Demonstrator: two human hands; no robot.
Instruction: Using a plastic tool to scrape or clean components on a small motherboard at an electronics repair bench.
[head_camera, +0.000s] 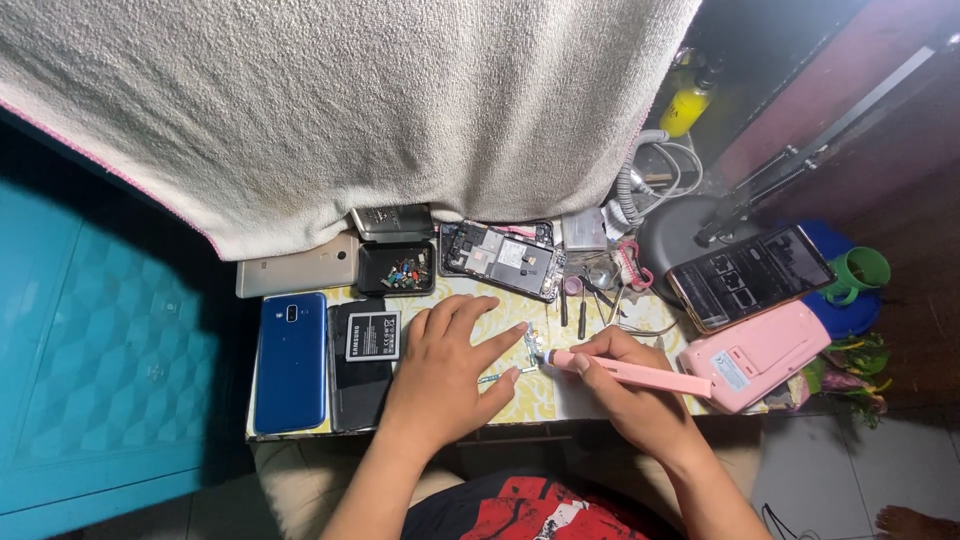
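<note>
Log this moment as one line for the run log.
left hand: pins small metal part on mat | right hand: holds pink tool, tip at part

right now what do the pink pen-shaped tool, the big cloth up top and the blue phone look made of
The pink pen-shaped tool in the right hand looks like matte plastic: even colour, no glare. The large cream cloth seems to be terry towelling, given its nubby pile and soft drape. The blue phone lying back up shows a smooth, slightly glossy shell, likely plastic, possibly glass.

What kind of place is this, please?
Probably a small home bench for phone repair: an opened phone with its insides bare, a tray of tiny parts, and a pink electric screwdriver in the right hand.
</note>
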